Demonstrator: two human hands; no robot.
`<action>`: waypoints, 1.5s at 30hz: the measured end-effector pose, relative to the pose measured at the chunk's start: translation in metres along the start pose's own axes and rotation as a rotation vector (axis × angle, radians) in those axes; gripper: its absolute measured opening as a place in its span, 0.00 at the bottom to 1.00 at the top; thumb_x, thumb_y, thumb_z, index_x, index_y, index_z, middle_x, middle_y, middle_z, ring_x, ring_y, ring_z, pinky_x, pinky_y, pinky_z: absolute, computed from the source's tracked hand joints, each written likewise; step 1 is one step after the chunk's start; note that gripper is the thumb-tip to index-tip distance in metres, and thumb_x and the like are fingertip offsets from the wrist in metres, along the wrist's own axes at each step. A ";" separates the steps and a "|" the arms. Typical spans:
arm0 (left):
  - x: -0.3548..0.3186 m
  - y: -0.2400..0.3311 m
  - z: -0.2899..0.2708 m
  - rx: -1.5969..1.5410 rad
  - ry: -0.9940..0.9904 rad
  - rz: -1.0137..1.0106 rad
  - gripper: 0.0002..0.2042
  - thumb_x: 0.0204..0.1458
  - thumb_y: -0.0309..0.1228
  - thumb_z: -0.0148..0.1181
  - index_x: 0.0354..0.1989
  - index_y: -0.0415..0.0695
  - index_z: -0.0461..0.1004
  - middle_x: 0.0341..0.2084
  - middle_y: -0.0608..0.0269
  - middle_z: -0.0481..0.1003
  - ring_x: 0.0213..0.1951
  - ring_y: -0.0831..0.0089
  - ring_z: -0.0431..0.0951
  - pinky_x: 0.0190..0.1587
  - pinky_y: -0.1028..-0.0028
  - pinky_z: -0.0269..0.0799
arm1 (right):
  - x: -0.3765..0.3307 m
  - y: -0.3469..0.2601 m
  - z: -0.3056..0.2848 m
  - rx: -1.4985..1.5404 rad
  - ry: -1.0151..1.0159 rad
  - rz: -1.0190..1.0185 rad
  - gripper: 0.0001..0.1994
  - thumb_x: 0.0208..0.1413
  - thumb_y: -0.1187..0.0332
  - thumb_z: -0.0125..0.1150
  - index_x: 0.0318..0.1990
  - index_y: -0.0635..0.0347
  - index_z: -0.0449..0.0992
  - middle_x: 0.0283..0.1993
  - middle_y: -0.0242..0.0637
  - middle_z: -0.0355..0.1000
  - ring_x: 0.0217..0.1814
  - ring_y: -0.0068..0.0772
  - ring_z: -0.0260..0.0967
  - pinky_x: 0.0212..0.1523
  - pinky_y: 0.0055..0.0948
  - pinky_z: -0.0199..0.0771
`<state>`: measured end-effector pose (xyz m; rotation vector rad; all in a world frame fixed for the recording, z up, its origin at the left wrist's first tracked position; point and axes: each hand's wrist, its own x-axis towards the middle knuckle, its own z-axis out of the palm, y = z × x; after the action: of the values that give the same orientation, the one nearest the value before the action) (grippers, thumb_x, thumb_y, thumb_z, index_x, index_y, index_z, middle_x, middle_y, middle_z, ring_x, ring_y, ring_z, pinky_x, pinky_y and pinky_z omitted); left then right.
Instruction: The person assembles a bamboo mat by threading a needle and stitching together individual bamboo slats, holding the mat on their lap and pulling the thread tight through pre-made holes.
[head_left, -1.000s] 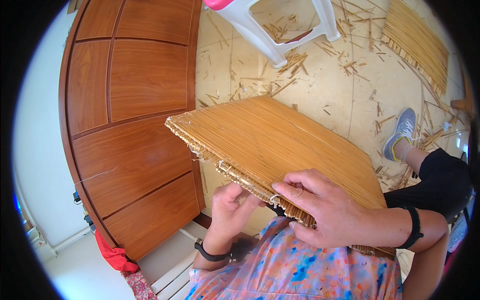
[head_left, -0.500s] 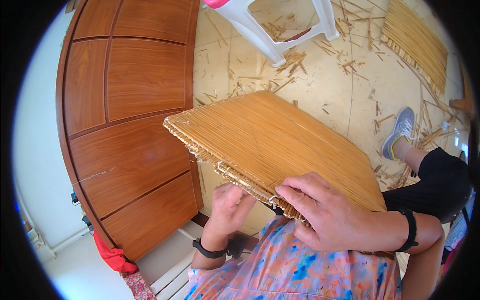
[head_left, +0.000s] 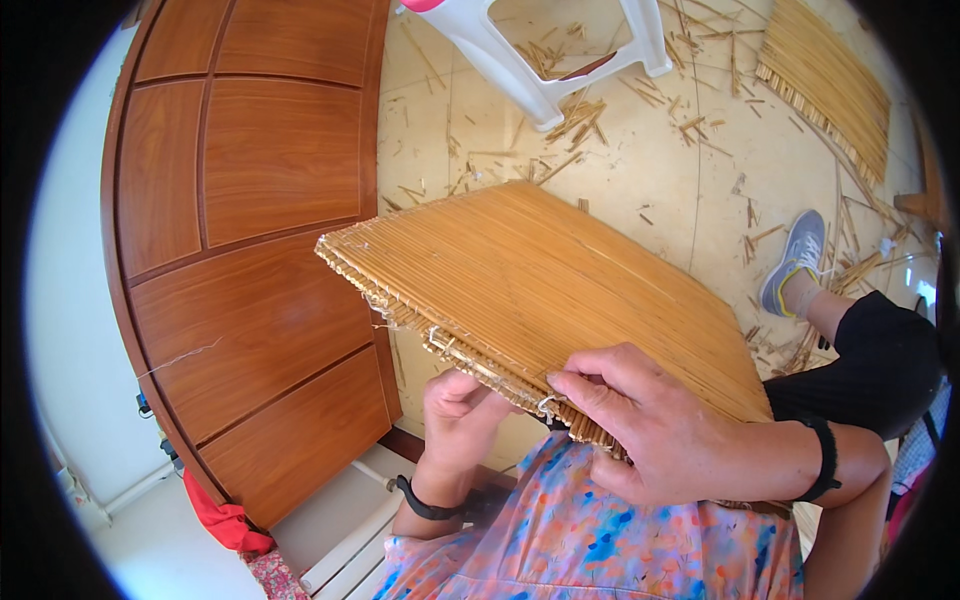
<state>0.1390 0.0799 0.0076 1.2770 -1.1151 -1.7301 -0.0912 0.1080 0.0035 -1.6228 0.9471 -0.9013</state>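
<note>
A stiff mat of yellow-brown stalks [head_left: 530, 290], more than one layer thick, is tilted across my lap. Its near edge shows cut stalk ends and a white string [head_left: 545, 405] knotted through it. My right hand [head_left: 655, 425] is closed on this edge just right of the knot, index finger and thumb pressed to the top face, other fingers around the rim. Against the underside of the same edge, left of the knot, is my left hand [head_left: 465, 415], its fingers curled. The mat partly hides those fingertips, and whatever they pinch is not visible.
A wooden panelled cabinet [head_left: 285, 170] stands close on the left. Beyond the mat is a white plastic stool [head_left: 535, 85] among broken stalks on the tiled floor. Another stalk mat [head_left: 830, 85] lies at the far right, near a grey shoe [head_left: 795, 262]. Red cloth [head_left: 220, 515] hangs lower left.
The floor and cabinet have shifted slightly left in view. My left hand's fingers have moved a little under the mat edge. My right hand keeps its hold.
</note>
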 end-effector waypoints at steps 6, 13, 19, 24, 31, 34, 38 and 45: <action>0.003 0.004 -0.005 0.088 -0.074 0.037 0.08 0.52 0.14 0.57 0.40 0.32 0.78 0.32 0.57 0.79 0.31 0.74 0.78 0.33 0.77 0.73 | -0.002 0.001 -0.001 0.023 0.018 0.004 0.30 0.41 0.73 0.61 0.55 0.78 0.65 0.53 0.53 0.60 0.53 0.54 0.63 0.55 0.41 0.68; 0.004 0.012 -0.021 0.365 -0.192 0.045 0.08 0.52 0.16 0.57 0.40 0.32 0.78 0.29 0.58 0.77 0.29 0.75 0.76 0.30 0.78 0.69 | -0.001 0.002 -0.001 0.037 0.008 0.020 0.31 0.40 0.74 0.61 0.56 0.77 0.65 0.53 0.52 0.61 0.53 0.53 0.64 0.55 0.41 0.69; 0.030 0.036 0.005 0.445 -0.256 -0.006 0.05 0.54 0.20 0.57 0.38 0.36 0.76 0.26 0.62 0.74 0.25 0.81 0.72 0.25 0.79 0.64 | 0.006 0.002 -0.028 -0.092 0.013 0.040 0.34 0.35 0.77 0.58 0.59 0.69 0.67 0.53 0.52 0.65 0.50 0.48 0.69 0.49 0.34 0.72; 0.065 0.031 0.029 0.534 -0.250 0.373 0.02 0.53 0.21 0.60 0.34 0.37 0.76 0.22 0.63 0.73 0.23 0.80 0.70 0.26 0.79 0.65 | 0.010 0.001 -0.051 -0.151 0.026 0.101 0.30 0.40 0.75 0.66 0.57 0.68 0.70 0.55 0.48 0.67 0.52 0.42 0.71 0.49 0.33 0.75; 0.090 0.023 0.043 0.331 -0.345 0.216 0.06 0.55 0.20 0.57 0.39 0.35 0.76 0.24 0.70 0.73 0.27 0.87 0.68 0.29 0.81 0.65 | 0.017 -0.001 -0.073 -0.246 0.097 0.243 0.25 0.50 0.72 0.68 0.57 0.67 0.71 0.52 0.46 0.71 0.47 0.32 0.72 0.42 0.27 0.77; 0.093 0.022 0.045 0.229 -0.365 0.182 0.08 0.56 0.21 0.55 0.44 0.36 0.76 0.28 0.72 0.74 0.29 0.88 0.68 0.30 0.82 0.66 | 0.023 -0.009 -0.078 -0.236 0.110 0.291 0.23 0.53 0.74 0.64 0.58 0.65 0.71 0.52 0.45 0.71 0.48 0.28 0.72 0.42 0.26 0.77; 0.093 0.018 0.043 0.223 -0.398 0.185 0.11 0.57 0.21 0.55 0.47 0.35 0.75 0.32 0.70 0.75 0.32 0.88 0.69 0.34 0.82 0.67 | 0.023 -0.010 -0.077 -0.177 0.125 0.322 0.22 0.56 0.75 0.61 0.59 0.66 0.70 0.54 0.44 0.70 0.51 0.28 0.71 0.46 0.26 0.76; 0.095 0.017 0.037 0.255 -0.445 0.206 0.13 0.58 0.22 0.54 0.50 0.34 0.75 0.35 0.67 0.77 0.36 0.85 0.71 0.39 0.80 0.70 | 0.022 -0.009 -0.077 -0.197 0.069 0.305 0.21 0.57 0.76 0.59 0.59 0.67 0.69 0.56 0.45 0.68 0.52 0.29 0.70 0.48 0.25 0.74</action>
<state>0.0794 -0.0030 -0.0052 0.8945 -1.7044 -1.8016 -0.1504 0.0602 0.0314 -1.5616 1.3249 -0.6733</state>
